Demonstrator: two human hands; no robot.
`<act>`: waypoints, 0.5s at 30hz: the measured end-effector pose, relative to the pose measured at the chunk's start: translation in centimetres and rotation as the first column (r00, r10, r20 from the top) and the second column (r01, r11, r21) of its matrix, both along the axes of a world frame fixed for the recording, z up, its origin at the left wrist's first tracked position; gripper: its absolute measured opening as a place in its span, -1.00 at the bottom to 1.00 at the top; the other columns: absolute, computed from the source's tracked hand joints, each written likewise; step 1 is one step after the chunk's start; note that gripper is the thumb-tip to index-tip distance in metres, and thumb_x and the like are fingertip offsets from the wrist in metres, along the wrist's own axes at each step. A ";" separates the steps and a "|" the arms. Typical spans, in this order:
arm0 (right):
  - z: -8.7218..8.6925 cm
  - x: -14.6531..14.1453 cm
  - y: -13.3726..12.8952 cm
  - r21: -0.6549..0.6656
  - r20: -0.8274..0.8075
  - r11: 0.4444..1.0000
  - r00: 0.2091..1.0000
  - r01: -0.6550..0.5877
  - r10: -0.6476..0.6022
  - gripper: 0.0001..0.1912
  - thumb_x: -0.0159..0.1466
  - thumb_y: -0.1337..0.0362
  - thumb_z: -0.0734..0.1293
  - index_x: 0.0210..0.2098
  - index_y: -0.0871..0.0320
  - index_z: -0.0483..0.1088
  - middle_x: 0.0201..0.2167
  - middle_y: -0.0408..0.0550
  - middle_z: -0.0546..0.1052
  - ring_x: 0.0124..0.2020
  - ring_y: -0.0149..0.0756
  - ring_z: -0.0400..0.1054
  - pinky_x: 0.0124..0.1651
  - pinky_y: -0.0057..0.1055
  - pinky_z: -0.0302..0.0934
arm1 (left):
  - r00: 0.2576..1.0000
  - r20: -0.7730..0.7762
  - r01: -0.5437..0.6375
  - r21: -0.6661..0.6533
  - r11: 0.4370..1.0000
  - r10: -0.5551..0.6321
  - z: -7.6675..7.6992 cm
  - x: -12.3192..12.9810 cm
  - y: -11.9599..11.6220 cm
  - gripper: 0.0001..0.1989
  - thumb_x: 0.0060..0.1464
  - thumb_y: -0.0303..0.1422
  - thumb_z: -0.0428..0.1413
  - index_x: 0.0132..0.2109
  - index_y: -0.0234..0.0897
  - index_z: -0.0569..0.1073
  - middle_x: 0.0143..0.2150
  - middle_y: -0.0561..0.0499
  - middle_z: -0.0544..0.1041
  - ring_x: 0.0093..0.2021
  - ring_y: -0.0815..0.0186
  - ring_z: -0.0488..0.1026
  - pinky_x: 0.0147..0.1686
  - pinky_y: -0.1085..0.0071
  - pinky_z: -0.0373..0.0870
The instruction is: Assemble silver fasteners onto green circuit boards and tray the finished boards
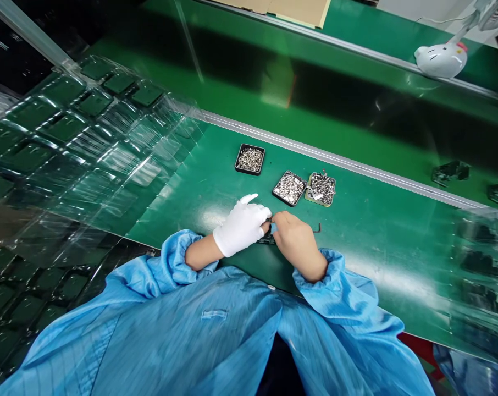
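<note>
My left hand (239,226), in a white glove, is closed on a small dark part (267,240) near the front edge of the bench. Its kind is mostly hidden by the fingers. Against the left fingertips, my bare right hand (293,237) has its fingers pinched together over the same part. A bit of blue shows at the right fingertips, and whatever they grip is too small and covered to name. Just right of that hand lies a thin L-shaped dark piece (318,227) with a reddish tip.
Beyond my hands are a black tray (237,170) of small metal pieces, a second such tray (277,196) and a yellowish-rimmed tray (327,205). Clear plastic blister trays (121,148) fill the left; more trays (480,264) stand right. A white fan (442,61) sits on the shelf.
</note>
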State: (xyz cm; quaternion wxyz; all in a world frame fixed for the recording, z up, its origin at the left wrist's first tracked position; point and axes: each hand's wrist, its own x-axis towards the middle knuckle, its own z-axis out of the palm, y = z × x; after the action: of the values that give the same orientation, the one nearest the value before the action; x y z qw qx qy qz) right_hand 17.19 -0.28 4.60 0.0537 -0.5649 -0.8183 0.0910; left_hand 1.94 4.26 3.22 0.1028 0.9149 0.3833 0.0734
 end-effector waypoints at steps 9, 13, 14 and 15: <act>-2.4 4.0 0.8 -0.150 -0.215 0.964 0.945 0.218 -0.247 -0.83 0.28 0.43 0.16 -0.21 0.18 0.35 -0.37 -0.04 0.51 -0.36 -0.21 0.37 -0.30 -0.37 0.16 | 0.894 0.410 -0.075 -0.263 0.962 0.182 -0.5 -1.7 0.5 -0.48 0.12 -0.14 0.06 0.15 -0.32 0.26 0.13 -0.19 0.40 0.15 0.12 0.36 0.13 0.16 0.32; -3.6 7.0 -0.1 -0.133 -0.242 0.988 0.964 0.081 -0.111 -0.76 0.25 0.45 0.17 -0.16 0.14 0.39 -0.21 0.00 0.50 -0.19 -0.16 0.34 -0.14 -0.31 0.20 | 0.950 0.307 -0.003 -0.180 0.984 0.059 -1.6 -1.2 -1.2 -0.30 -0.10 -0.14 0.23 0.14 -0.38 0.25 0.14 -0.27 0.37 0.15 -0.04 0.33 0.21 0.00 0.18; -3.8 7.5 -0.2 -0.138 -0.223 0.990 0.973 0.026 -0.057 -0.74 0.22 0.48 0.18 -0.17 0.14 0.40 -0.20 0.01 0.48 -0.17 -0.14 0.32 -0.11 -0.29 0.20 | 0.962 0.269 -0.006 -0.162 0.987 0.050 -1.9 -1.0 -1.4 -0.34 -0.11 -0.21 0.24 0.12 -0.38 0.27 0.12 -0.26 0.40 0.13 -0.03 0.35 0.22 -0.02 0.16; -4.0 7.9 -0.4 -0.148 -0.194 0.989 0.981 -0.014 -0.016 -0.72 0.19 0.51 0.18 -0.19 0.14 0.40 -0.21 0.02 0.47 -0.17 -0.13 0.30 -0.11 -0.27 0.20 | 0.969 0.241 -0.016 -0.154 0.988 0.053 -2.2 -0.7 -1.6 -0.40 -0.09 -0.28 0.23 0.10 -0.37 0.28 0.09 -0.24 0.42 0.11 -0.02 0.37 0.22 -0.01 0.16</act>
State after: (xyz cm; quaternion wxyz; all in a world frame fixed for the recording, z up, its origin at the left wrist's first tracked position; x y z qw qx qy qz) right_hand 25.08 -0.64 0.60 0.0914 -0.5562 -0.7998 0.2065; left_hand 1.21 2.65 1.02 0.2169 0.8816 0.3882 0.1582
